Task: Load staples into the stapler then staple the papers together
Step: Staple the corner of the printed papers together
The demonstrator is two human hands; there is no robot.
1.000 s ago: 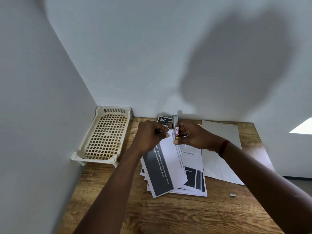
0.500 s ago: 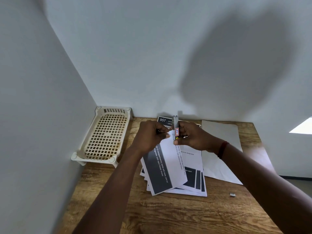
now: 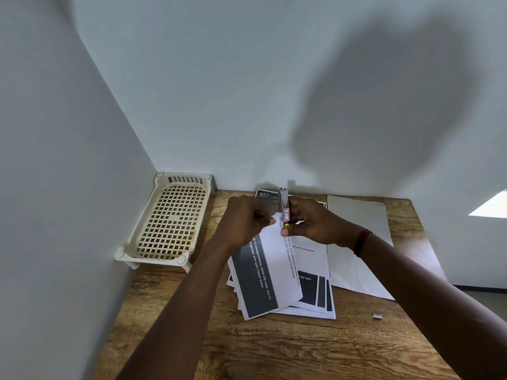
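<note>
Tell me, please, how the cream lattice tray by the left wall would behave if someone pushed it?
The cream lattice tray looks like thin perforated plastic, so probably light and fairly stiff. It stands on small corner feet on the wooden table, so it would likely slide rather than tip.

free: near end of table (image 3: 274, 352) | blocked: papers (image 3: 263, 283) centre, tray (image 3: 172, 220) far-left corner | walls (image 3: 247, 105) left, behind

White "957" on dark card (image 3: 264, 195); red-bordered label (image 3: 286, 214) on stapler (image 3: 284, 197) reads "31"; top sheet (image 3: 274, 259), dark band: "(6-12 compartments), kettle with water, sink for", "with open freezer drawer"; lower sheet (image 3: 312, 260): "at the designated", "age spot"
</note>
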